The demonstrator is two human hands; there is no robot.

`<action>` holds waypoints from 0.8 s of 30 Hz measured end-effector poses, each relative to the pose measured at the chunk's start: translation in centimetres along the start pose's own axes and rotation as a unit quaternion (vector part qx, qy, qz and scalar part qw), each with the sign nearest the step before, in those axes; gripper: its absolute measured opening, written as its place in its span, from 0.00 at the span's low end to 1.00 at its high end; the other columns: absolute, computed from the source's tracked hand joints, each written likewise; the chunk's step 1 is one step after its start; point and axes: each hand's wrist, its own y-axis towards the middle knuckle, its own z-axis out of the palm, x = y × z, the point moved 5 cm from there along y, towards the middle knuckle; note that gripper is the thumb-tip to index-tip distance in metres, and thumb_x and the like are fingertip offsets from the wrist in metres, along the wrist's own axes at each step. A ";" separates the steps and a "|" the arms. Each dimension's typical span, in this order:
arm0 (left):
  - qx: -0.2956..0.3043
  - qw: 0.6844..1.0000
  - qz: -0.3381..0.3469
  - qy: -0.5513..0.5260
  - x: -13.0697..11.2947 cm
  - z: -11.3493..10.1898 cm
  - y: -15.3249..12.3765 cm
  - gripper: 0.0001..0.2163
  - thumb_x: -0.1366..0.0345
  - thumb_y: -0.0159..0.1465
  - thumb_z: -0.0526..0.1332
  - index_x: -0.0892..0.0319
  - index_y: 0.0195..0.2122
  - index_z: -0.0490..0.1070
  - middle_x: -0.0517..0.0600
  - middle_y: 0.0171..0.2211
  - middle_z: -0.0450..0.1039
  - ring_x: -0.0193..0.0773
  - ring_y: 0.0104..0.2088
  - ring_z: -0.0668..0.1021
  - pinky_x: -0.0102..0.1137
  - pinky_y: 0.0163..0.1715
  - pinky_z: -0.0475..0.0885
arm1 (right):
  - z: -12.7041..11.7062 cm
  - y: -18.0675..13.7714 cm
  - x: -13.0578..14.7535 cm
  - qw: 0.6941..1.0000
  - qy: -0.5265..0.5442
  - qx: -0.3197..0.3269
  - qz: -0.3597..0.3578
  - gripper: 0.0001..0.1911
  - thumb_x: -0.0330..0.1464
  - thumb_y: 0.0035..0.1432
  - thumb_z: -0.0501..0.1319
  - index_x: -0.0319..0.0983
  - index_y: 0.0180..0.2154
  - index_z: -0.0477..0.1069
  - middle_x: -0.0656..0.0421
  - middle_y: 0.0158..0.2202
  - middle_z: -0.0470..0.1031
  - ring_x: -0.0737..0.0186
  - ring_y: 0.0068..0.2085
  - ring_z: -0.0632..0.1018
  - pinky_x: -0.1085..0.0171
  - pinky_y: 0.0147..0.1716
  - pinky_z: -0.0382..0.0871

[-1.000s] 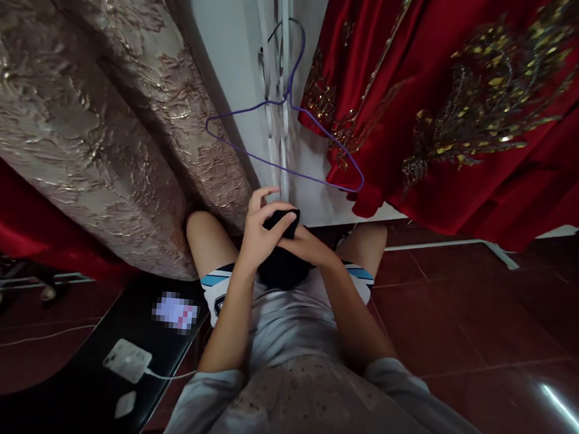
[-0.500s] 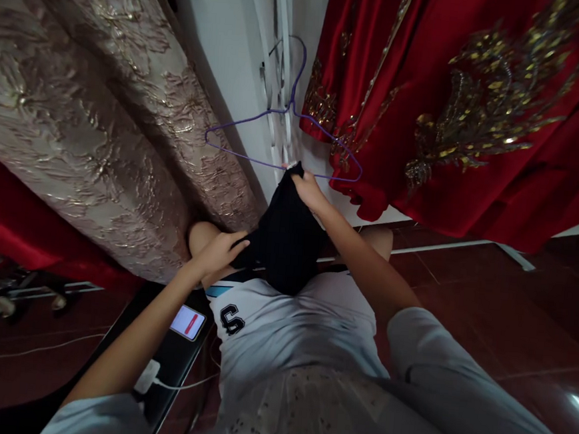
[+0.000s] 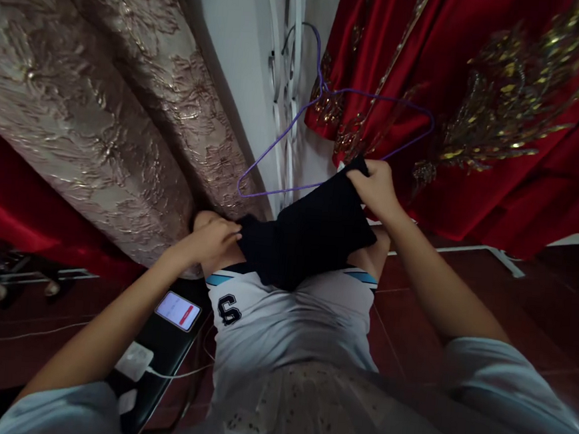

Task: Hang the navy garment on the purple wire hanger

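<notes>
A black cloth garment is stretched between my two hands above my lap. My left hand grips its left edge near my left knee. My right hand pinches its upper right corner, raised toward a purple wire hanger that hangs tilted on the white wall fitting. The hanger's lower bar runs just behind the garment's top edge. I sit in white shorts with a number on them.
A beige embossed garment hangs at the left, and a red gold-embroidered dress at the right. A black stool at my left carries a lit phone and a white charger. Dark red tiles cover the floor.
My hands have pulled apart, spreading the black garment wide. My right hand moved up and to the right. The purple hanger has swung and tilted to the right.
</notes>
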 end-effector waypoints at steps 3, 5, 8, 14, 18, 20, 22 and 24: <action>-0.140 0.990 0.011 0.001 1.6 -4.5 0.1 0.13 0.60 0.70 0.53 0.58 0.38 0.76 0.56 0.40 0.79 0.50 0.45 0.78 0.44 0.53 0.71 | 0.9 -0.7 0.0 0.996 0.069 0.030 0.054 0.11 0.34 0.53 0.60 0.38 0.23 0.63 0.62 0.22 0.59 0.70 0.25 0.62 0.70 0.23 0.54; -0.222 0.975 0.028 -0.009 1.1 -8.1 -0.4 0.14 0.59 0.71 0.53 0.58 0.46 0.76 0.55 0.45 0.79 0.48 0.47 0.78 0.41 0.53 0.72 | 1.3 -0.9 0.2 0.993 0.088 0.040 0.063 0.09 0.35 0.55 0.61 0.37 0.27 0.67 0.61 0.25 0.65 0.68 0.28 0.66 0.69 0.25 0.59; -0.269 0.962 0.031 0.025 -0.9 -11.8 -1.4 0.16 0.59 0.72 0.52 0.59 0.51 0.75 0.52 0.50 0.78 0.44 0.48 0.78 0.40 0.54 0.72 | 1.2 -0.8 0.7 0.998 0.045 0.038 0.015 0.08 0.35 0.55 0.62 0.37 0.29 0.71 0.59 0.27 0.69 0.66 0.31 0.69 0.67 0.30 0.63; -0.227 0.972 0.054 -0.001 -3.4 -12.6 -1.6 0.14 0.60 0.72 0.54 0.59 0.46 0.77 0.52 0.49 0.78 0.46 0.52 0.78 0.44 0.59 0.70 | 1.6 -0.7 -0.4 0.999 0.011 0.040 0.010 0.10 0.36 0.57 0.62 0.37 0.28 0.70 0.59 0.26 0.69 0.66 0.30 0.69 0.64 0.31 0.63; -0.141 0.986 0.055 -0.074 -2.1 -11.2 0.4 0.09 0.60 0.65 0.61 0.57 0.38 0.79 0.54 0.41 0.80 0.51 0.48 0.81 0.45 0.56 0.73 | 2.1 -0.2 -1.9 1.000 0.000 0.012 0.003 0.10 0.37 0.55 0.63 0.37 0.27 0.70 0.59 0.26 0.71 0.64 0.30 0.70 0.63 0.32 0.64; -0.125 0.988 0.036 -0.082 -1.1 -11.0 1.1 0.09 0.57 0.62 0.64 0.56 0.36 0.78 0.54 0.40 0.81 0.52 0.46 0.81 0.46 0.55 0.73 | 2.2 0.0 -2.6 1.000 -0.001 0.021 0.010 0.11 0.38 0.54 0.63 0.38 0.26 0.70 0.59 0.26 0.71 0.63 0.30 0.70 0.63 0.31 0.64; -0.137 0.989 0.030 -0.041 -1.1 -11.4 1.5 0.12 0.53 0.64 0.62 0.56 0.36 0.76 0.53 0.46 0.80 0.52 0.51 0.80 0.46 0.58 0.71 | 2.5 0.0 -2.8 0.999 0.003 0.043 0.012 0.10 0.38 0.54 0.64 0.39 0.27 0.69 0.58 0.26 0.71 0.62 0.31 0.71 0.62 0.32 0.66; -0.168 0.985 0.043 0.019 -2.3 -12.1 2.1 0.14 0.53 0.70 0.56 0.56 0.38 0.73 0.52 0.55 0.76 0.49 0.58 0.76 0.46 0.61 0.69 | 3.2 -0.5 -2.2 0.997 0.012 0.079 0.008 0.10 0.38 0.55 0.63 0.40 0.27 0.68 0.58 0.27 0.70 0.61 0.32 0.72 0.61 0.34 0.69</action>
